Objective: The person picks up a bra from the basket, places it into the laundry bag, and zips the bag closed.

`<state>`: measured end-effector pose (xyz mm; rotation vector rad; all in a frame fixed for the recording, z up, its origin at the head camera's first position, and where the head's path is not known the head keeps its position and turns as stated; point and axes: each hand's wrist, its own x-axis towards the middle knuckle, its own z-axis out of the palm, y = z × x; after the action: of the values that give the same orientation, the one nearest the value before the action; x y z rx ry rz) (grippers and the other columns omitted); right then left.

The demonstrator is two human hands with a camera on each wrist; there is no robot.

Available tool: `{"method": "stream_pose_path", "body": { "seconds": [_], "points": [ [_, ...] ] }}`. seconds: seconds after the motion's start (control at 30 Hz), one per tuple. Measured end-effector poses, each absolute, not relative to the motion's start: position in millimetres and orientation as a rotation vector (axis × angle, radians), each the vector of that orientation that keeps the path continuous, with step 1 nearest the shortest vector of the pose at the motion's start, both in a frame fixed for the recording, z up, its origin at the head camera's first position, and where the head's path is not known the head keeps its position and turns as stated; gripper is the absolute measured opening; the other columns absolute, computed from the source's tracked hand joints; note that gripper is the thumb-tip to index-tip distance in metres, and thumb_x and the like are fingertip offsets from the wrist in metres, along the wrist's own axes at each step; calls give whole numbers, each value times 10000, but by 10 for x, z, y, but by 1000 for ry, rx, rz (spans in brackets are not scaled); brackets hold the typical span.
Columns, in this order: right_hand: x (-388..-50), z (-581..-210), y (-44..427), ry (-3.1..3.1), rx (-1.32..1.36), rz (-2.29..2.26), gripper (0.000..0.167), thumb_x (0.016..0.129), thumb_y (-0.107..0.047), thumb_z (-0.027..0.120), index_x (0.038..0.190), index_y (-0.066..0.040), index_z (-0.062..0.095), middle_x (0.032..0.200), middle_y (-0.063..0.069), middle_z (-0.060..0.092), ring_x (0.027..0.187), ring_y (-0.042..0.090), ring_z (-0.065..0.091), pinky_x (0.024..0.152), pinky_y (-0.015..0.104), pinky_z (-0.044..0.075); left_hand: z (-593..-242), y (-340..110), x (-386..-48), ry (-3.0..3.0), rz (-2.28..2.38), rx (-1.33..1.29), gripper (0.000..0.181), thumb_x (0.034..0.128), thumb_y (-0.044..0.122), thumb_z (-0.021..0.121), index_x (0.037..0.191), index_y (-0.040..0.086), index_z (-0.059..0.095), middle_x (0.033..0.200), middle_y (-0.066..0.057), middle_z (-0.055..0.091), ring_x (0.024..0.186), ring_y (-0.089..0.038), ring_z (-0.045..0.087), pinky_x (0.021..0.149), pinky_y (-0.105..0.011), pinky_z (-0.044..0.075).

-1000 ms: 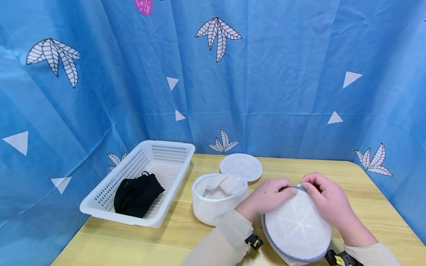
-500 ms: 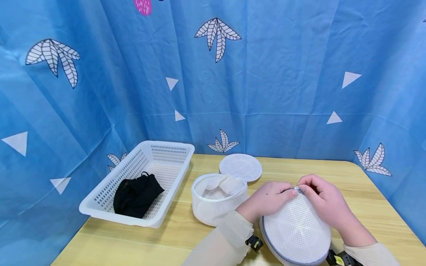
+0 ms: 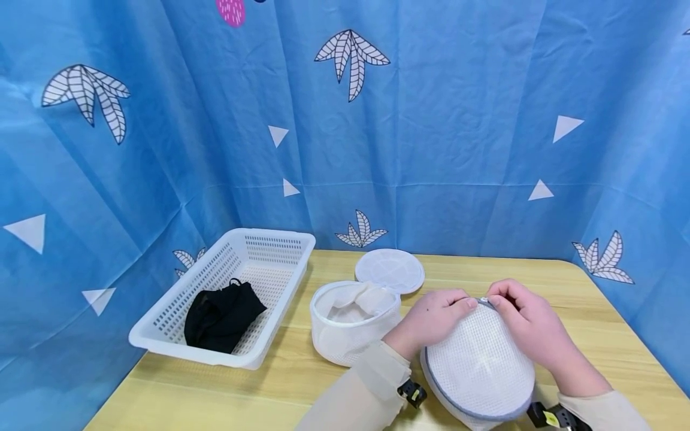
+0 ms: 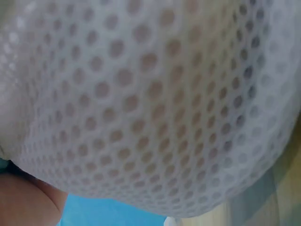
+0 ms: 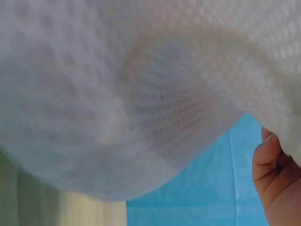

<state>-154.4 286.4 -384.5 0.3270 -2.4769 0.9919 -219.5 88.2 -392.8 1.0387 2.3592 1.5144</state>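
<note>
A round white mesh bag (image 3: 480, 365) with a grey-edged lid stands tilted at the right of the table. The left hand (image 3: 435, 320) pinches its far rim from the left, thumb on top. Beside it, the right hand (image 3: 530, 326) pinches a small white zipper pull (image 3: 484, 300) at the same rim. White mesh (image 4: 141, 108) fills most of the left wrist view, with part of the left hand (image 4: 28, 202) at the lower left. In the right wrist view, curled fingers of the right hand (image 5: 277, 183) hold the mesh (image 5: 178, 117) at the right edge.
A white plastic basket (image 3: 293, 281) at the left holds a black cloth item (image 3: 223, 316). Left of the hands stands another white mesh bag (image 3: 345, 341), its round lid (image 3: 390, 270) folded back on the wooden table (image 3: 226, 395). A blue curtain (image 3: 453, 149) hangs behind.
Both hands keep hold of the rim and have shifted only slightly. The left thumb has drawn back a little to the left of the zipper pull. The bag has tilted slightly.
</note>
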Motion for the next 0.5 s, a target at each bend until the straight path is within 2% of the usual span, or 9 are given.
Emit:
{"method": "stream_pose_path", "body": {
  "seconds": [0.2,0.3,0.5],
  "points": [
    [-1557,-3823,2943,-2454,178,992,87,1056,-167,557,1046,-111,623,885,17,593,734,113,501,622,239,388,-3927,862,-2242,2319,1727,876,308,1051,372,532,869,189,701,736,71,576,674,-52,541,604,-227,467],
    [-1564,-3823,2950,-2447,135,1001,109,1056,-192,561,1053,-107,628,860,23,590,712,120,491,603,251,382,-3928,862,-2251,2306,1765,844,315,1051,377,531,873,184,706,708,50,560,659,-61,537,586,-233,468],
    [-1566,-3822,2945,-2425,100,999,132,1056,-224,563,1041,-117,639,830,30,583,684,132,489,588,256,390,-3928,864,-2257,2268,1737,896,288,1056,345,537,886,167,689,762,63,589,687,-55,548,601,-234,477]
  ]
}}
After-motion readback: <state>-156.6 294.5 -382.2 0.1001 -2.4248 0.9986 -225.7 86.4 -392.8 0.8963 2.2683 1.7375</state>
